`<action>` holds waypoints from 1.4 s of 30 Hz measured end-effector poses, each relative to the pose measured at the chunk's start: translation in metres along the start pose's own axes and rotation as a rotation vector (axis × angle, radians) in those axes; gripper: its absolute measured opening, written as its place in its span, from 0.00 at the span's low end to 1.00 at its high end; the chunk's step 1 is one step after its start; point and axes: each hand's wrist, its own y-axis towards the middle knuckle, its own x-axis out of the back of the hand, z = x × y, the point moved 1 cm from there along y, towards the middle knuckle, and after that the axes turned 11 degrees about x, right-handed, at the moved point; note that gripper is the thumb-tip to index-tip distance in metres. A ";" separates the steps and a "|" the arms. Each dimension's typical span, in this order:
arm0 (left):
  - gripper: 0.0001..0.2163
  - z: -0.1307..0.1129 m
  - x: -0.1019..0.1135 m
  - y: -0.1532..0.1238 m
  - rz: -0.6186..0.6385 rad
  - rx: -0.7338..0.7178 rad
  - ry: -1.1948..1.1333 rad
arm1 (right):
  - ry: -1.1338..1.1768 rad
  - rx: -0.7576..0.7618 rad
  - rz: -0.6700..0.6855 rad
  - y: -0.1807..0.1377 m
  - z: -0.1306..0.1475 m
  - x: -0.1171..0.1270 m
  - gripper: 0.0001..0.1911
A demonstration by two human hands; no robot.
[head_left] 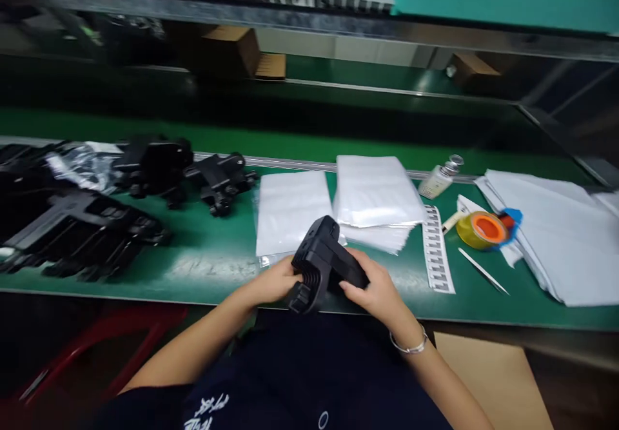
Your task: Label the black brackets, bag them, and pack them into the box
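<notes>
Both my hands hold one black plastic housing [320,256] just above the near edge of the green bench [203,249]. My left hand [275,283] grips its ribbed lower end from the left. My right hand [374,287], a bracelet on its wrist, closes round the right side with the thumb on top. Right behind the part lie two stacks of clear plastic bags [374,191], the left stack [290,211] partly hidden by the housing.
Several more black housings [87,224] are heaped at the left. To the right lie a label strip [436,249], a yellow tape roll [483,230], tweezers [481,270], a small bottle [439,178] and white sheets [556,236]. A conveyor and shelf run behind.
</notes>
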 end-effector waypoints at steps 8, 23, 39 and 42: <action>0.28 0.023 0.019 -0.002 -0.240 0.033 -0.234 | -0.399 0.399 0.156 0.020 0.000 -0.004 0.29; 0.27 0.026 -0.005 0.018 -0.342 -0.042 -0.210 | 0.334 -0.226 -0.161 0.003 -0.038 0.015 0.14; 0.17 0.006 0.008 0.010 -0.217 -0.717 0.538 | 0.248 -0.091 -0.471 -0.024 -0.053 0.004 0.14; 0.15 0.004 0.004 0.005 -0.264 -0.673 0.601 | 0.214 -0.051 -0.491 -0.024 -0.051 0.006 0.14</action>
